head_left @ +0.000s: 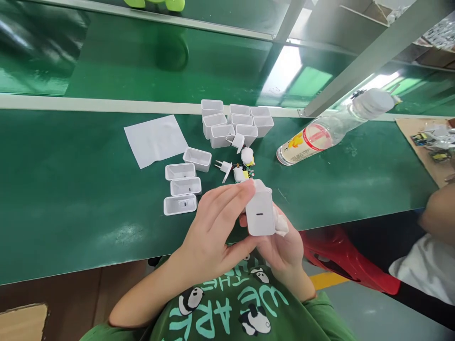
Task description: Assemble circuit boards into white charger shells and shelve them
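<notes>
A white charger housing (261,215) with a small dark slot in its face is held up in front of my chest. My left hand (216,232) grips it from the left, fingers over the top edge and thumb at the bottom. From below and the right, my right hand (286,246) supports it, its fingers partly hidden behind. Something white and crumpled, perhaps a cloth (280,223), shows between the housing and my right hand. Just beyond lie a white plug piece (224,168), another plug piece (237,141) and small circuit boards (245,171) with white and yellow parts.
Several open white housings (180,204) lie at left, and more stand grouped (222,137) near the back rail. White paper (154,139) lies behind them. A plastic bottle (309,142) stands at right. Another person's arm (439,213) is by a board (419,147) with circuit parts.
</notes>
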{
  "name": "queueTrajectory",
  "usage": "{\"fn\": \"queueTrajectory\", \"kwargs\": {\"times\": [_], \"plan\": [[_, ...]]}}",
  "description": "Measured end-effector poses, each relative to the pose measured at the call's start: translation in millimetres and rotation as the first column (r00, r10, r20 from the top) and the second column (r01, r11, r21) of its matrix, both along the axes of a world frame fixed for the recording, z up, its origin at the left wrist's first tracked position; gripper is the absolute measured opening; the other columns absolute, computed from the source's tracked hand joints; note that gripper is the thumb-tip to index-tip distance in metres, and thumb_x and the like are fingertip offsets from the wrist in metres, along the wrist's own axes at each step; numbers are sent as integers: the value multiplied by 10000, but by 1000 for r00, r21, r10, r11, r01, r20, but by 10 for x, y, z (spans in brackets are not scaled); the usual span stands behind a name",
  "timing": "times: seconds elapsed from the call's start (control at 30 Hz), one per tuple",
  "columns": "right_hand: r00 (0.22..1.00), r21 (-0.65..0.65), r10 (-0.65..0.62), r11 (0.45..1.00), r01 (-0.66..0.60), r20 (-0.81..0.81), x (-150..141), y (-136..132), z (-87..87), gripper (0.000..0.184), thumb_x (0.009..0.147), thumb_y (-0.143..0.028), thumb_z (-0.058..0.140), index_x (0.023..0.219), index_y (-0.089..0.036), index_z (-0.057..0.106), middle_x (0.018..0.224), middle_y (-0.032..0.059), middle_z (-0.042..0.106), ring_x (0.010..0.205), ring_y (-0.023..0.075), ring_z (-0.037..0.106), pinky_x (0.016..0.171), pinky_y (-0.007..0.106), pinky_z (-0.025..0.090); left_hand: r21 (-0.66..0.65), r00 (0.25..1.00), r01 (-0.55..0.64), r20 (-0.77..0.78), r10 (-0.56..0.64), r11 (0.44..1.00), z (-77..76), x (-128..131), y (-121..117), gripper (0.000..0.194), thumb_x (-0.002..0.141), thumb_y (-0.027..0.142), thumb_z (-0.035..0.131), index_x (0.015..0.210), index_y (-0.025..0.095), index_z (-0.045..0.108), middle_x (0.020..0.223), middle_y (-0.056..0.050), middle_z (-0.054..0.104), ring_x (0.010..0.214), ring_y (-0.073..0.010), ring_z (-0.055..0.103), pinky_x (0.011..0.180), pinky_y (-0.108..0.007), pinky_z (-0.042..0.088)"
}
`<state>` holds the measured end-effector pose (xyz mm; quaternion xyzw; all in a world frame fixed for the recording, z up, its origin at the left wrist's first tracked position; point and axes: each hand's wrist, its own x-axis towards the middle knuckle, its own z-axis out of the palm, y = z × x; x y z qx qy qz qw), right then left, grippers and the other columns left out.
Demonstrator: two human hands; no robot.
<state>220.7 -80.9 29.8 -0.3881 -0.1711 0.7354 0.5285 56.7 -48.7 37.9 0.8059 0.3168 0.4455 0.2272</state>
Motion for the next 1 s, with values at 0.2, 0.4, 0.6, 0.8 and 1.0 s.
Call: {"fn": "queueTrajectory", "kwargs": {"times": [0.2,0.4,0.6,0.8,1.0], "plan": [[996,30,56,998,-59,74,-14,-27,7,472,837,-470,696,1262,-300,583,1089,58,712,1026,276,714,853,449,641,-27,999,5,-49,-6,1000,49,-61,-42,787,870,200,733,1531,124,313,1469,-181,527,1396,-237,474,1156,-394,426],[655,487,-264,854,-182,708,286,738,383,374,947,-336,551,1314,-306,487,1275,66,624,1018,210,685,800,376,623,52,929,-318,-182,322,947,44,-364,-141,724,818,230,783,1446,205,422,1403,-163,538,1365,-316,490,1184,-538,355],[34,391,-411,836,-385,911,204,2654,522,457,879,-48,346,1326,29,400,1307,149,491,1363,405,423,1033,524,389,33,706,-692,-179,686,721,-432,-357,-288,798,783,366,800,1425,172,368,1419,-219,383,1373,-371,419,1093,-586,447],[-68,218,-249,928,-302,966,26,3448,265,693,742,-85,621,1388,-5,385,1226,255,578,1238,430,533,986,637,461,-139,664,-746,-228,712,651,-674,-440,-361,764,870,372,703,1478,161,291,1329,-203,462,1228,-333,536,976,-548,548],[-159,233,-326,874,-427,932,254,2527,529,385,742,-140,607,1126,-121,586,1094,172,654,1062,339,605,890,501,516,-286,676,-737,-332,658,613,-550,-595,-300,864,807,525,737,1473,166,319,1250,-163,580,1155,-340,616,954,-553,554]]}}
